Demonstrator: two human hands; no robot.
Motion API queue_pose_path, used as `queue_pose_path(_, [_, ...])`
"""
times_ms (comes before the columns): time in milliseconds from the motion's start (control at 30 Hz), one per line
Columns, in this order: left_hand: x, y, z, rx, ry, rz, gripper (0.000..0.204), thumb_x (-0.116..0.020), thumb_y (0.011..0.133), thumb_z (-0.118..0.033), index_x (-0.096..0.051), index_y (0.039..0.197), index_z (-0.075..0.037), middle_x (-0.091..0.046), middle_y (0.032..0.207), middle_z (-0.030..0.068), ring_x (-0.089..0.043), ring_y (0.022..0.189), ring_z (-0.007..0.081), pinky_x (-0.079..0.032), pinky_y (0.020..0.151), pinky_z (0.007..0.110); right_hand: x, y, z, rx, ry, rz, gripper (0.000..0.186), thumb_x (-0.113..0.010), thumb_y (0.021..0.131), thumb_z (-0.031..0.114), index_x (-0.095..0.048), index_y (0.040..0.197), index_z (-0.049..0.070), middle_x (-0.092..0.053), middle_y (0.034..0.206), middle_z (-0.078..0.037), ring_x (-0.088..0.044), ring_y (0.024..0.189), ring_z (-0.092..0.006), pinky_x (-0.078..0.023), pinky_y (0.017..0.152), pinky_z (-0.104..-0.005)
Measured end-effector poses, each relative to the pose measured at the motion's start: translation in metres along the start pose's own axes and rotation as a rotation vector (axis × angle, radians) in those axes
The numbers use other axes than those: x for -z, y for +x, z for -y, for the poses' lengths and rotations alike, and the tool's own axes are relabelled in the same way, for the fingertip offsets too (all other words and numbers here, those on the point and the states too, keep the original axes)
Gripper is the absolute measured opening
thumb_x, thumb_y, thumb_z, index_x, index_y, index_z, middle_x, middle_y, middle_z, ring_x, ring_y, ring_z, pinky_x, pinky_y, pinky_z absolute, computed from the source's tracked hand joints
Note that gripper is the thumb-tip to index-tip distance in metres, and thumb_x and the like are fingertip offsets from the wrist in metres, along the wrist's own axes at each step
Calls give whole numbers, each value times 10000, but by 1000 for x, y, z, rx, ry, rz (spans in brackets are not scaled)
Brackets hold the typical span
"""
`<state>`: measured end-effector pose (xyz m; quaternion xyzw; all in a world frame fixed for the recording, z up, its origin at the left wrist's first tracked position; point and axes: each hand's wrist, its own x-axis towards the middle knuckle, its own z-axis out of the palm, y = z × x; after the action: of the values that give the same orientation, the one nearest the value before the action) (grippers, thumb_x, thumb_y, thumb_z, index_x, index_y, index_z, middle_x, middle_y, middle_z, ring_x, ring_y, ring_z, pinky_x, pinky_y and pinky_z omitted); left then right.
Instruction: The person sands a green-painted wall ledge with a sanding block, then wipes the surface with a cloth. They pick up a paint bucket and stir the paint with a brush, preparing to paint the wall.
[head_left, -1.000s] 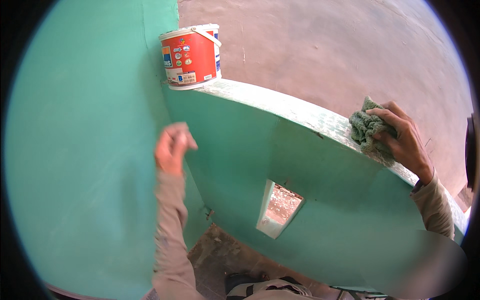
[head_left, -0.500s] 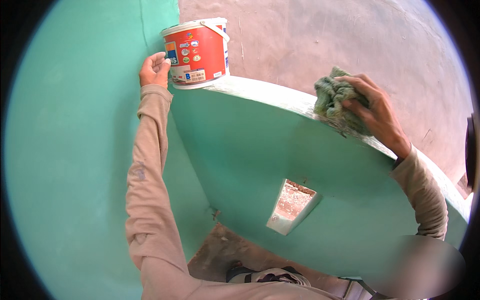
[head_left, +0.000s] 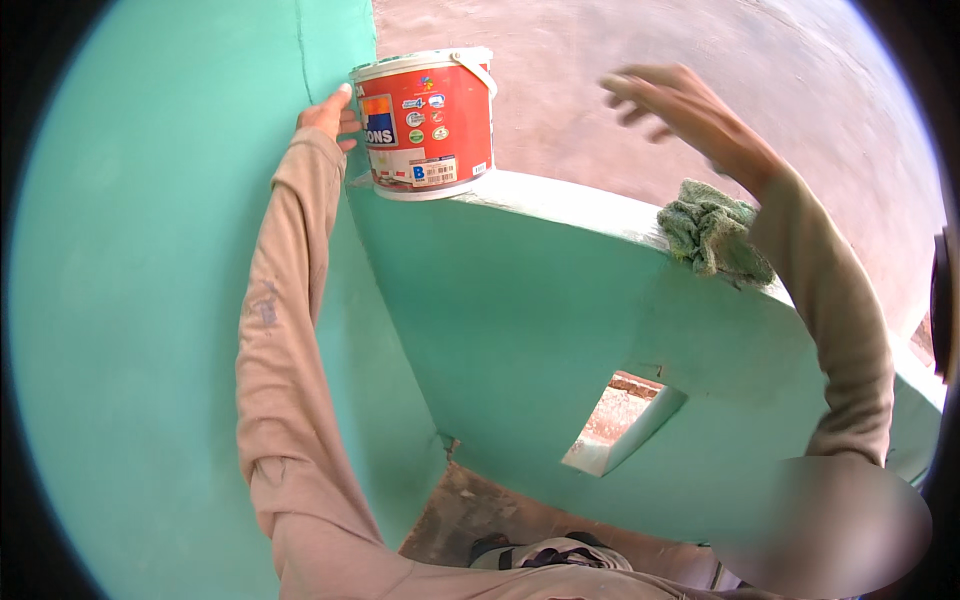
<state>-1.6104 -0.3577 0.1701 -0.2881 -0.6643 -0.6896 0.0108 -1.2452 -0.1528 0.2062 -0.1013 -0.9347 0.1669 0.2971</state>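
Note:
A red paint bucket (head_left: 455,145) with a white rim and white handle stands upright at the left end of the low wall's white top (head_left: 560,205). My left hand (head_left: 325,118) is raised at the bucket's left side, thumb up and fingers apart. Whether its fingertips touch the bucket I cannot tell. Above the far side of the wall, my right hand (head_left: 685,105) hangs in the air, open and holding nothing, its fingers a little blurred. Below it, a crumpled green cloth (head_left: 712,230) rests on the wall top, partly covered by my right sleeve.
A tall green wall (head_left: 150,300) rises close on my left and meets the low green wall (head_left: 500,290) in a corner. The low wall has a slanted opening (head_left: 615,420). Beyond it lies a brownish-pink surface (head_left: 560,60). Brown floor (head_left: 455,510) shows below.
My right hand has let go of the green cloth and lifted up and to the left. The cloth stays on the wall top. My left hand's fingers have spread beside the bucket.

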Motion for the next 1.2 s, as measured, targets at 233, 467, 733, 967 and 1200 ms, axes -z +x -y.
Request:
queue_pose_path(233, [2,46,-24,147,-99,26,730,-697,827,-515,-544,1256,55,-622,1027,98,-581,770,125,-487,571,249,-76,137,26,-233,495,-19,693,-567,920,508,-507,1242,-102,-578,1026,-214,-617,1000,-227,-571,741,-417])
queue_pose_path(467, [11,54,-42,152,14,89,635,-776,788,-415,-585,1141,78,-636,807,37,-524,570,32,-436,422,153,-82,157,39,-332,601,25,462,-625,918,392,-584,1135,-15,-614,891,-97,-665,795,-166,-568,725,-407])
queue_pose_path(733, [2,57,-49,207,28,143,407,-738,843,-358,-634,922,27,-653,709,54,-514,455,12,-418,368,125,-82,164,41,-374,686,-7,239,-638,909,248,-604,1025,42,-657,847,-58,-678,691,-135,-567,677,-395])
queue_pose_path(967, [-6,44,-59,108,-11,-19,325,-744,848,-309,-643,890,-2,-639,677,28,-528,450,39,-435,376,141,-88,171,48,-427,834,-111,222,-628,912,176,-577,1062,21,-692,914,-117,-702,693,-170,-602,603,-360])
queue_pose_path(1200, [-8,59,-45,1,-31,48,311,-739,854,-344,-657,862,-45,-612,601,10,-504,432,32,-411,371,137,-98,211,4,-361,1024,-34,214,-584,944,196,-579,1087,36,-638,976,-98,-630,841,-174,-600,638,-413])
